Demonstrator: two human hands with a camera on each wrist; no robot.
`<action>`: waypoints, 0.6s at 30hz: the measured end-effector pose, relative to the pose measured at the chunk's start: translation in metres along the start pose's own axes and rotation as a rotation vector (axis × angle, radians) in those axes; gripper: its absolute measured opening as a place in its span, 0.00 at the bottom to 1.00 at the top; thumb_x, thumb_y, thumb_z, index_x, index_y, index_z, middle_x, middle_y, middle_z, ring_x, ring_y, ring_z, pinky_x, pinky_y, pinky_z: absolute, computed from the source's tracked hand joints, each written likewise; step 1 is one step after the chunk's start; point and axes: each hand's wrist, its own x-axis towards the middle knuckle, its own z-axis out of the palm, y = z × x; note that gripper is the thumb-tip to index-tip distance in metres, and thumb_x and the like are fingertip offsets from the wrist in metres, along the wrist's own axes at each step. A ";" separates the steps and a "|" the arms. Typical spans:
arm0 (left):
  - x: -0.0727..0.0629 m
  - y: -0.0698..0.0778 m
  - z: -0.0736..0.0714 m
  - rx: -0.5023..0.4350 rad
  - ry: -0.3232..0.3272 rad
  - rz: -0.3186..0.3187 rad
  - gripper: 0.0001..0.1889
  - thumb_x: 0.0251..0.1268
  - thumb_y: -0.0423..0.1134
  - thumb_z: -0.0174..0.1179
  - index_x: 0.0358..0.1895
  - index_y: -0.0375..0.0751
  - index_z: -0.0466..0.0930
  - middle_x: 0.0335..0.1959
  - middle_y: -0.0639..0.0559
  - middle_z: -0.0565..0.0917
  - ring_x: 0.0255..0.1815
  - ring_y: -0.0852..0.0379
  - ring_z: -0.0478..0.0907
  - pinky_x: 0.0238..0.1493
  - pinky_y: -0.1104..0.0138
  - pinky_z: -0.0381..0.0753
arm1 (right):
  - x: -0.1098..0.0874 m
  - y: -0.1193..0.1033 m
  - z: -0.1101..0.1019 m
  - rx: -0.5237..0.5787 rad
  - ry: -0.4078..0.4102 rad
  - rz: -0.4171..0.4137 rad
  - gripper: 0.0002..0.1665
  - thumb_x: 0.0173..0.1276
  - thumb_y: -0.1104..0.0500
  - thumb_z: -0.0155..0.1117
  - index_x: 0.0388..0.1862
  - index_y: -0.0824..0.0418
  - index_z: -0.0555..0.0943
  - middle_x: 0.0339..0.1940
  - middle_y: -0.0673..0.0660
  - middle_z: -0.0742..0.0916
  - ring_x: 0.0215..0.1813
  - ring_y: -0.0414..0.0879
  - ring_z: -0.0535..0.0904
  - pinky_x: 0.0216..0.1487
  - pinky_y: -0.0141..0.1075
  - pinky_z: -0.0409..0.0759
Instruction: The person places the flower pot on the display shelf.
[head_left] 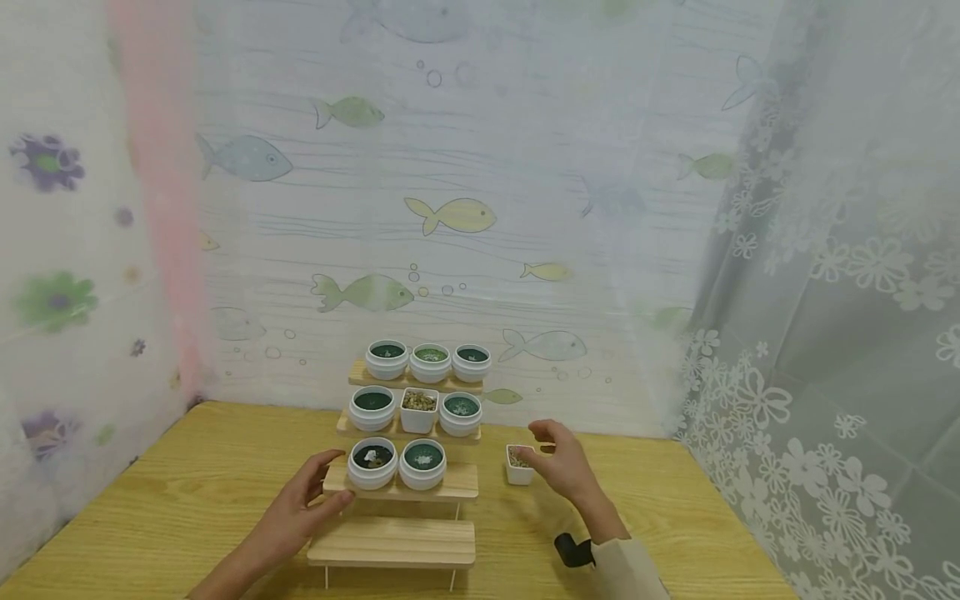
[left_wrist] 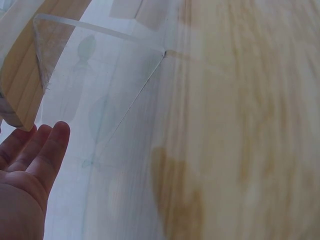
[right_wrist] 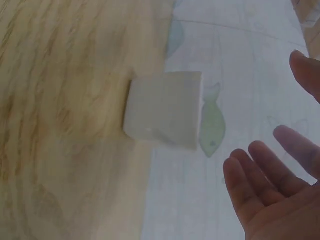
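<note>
My left hand [head_left: 296, 510] is at the left end of a wooden tier board [head_left: 461, 483], its fingertips right at the board's corner in the left wrist view. Two round white cups stand on this board, one with dark contents [head_left: 372, 477] and one with green [head_left: 422, 480]. Over on the right, a small square white cup [head_left: 520, 477] with grainy beige contents stands on the table. My right hand [head_left: 567, 468] hovers beside it, fingers loosely spread and apart from the cup [right_wrist: 162, 110] in the right wrist view.
Above, the stepped stand carries more round white cups [head_left: 386, 367] with green contents and a square cup [head_left: 418, 419] of brownish bits. Its lowest board [head_left: 392, 533] is on clear supports. A fish-print curtain [head_left: 465, 250] hangs behind the wooden table [head_left: 187, 492].
</note>
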 end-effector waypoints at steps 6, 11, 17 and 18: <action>0.000 0.000 0.000 -0.002 -0.004 -0.007 0.31 0.67 0.42 0.60 0.68 0.35 0.59 0.70 0.28 0.59 0.69 0.26 0.51 0.64 0.40 0.59 | 0.001 0.012 0.004 0.014 -0.073 0.048 0.38 0.59 0.50 0.72 0.63 0.66 0.71 0.60 0.64 0.76 0.61 0.60 0.72 0.60 0.54 0.72; 0.000 0.001 -0.001 -0.003 -0.010 -0.017 0.31 0.67 0.43 0.60 0.68 0.36 0.59 0.70 0.29 0.59 0.70 0.27 0.51 0.64 0.41 0.59 | 0.001 0.018 0.006 0.019 -0.125 0.077 0.39 0.60 0.50 0.71 0.65 0.65 0.69 0.63 0.66 0.74 0.63 0.62 0.71 0.60 0.55 0.71; 0.000 0.001 -0.001 -0.001 -0.017 -0.032 0.31 0.68 0.44 0.60 0.68 0.37 0.59 0.70 0.30 0.59 0.70 0.28 0.52 0.65 0.41 0.59 | -0.001 0.022 0.005 0.011 -0.175 0.121 0.40 0.59 0.51 0.72 0.67 0.62 0.68 0.66 0.64 0.72 0.65 0.65 0.68 0.59 0.56 0.72; 0.000 0.001 -0.001 -0.002 -0.016 -0.032 0.31 0.67 0.44 0.60 0.68 0.37 0.59 0.70 0.30 0.59 0.70 0.28 0.52 0.65 0.41 0.59 | -0.001 0.023 0.005 0.019 -0.188 0.130 0.41 0.59 0.51 0.72 0.67 0.62 0.67 0.66 0.64 0.72 0.65 0.65 0.67 0.59 0.56 0.72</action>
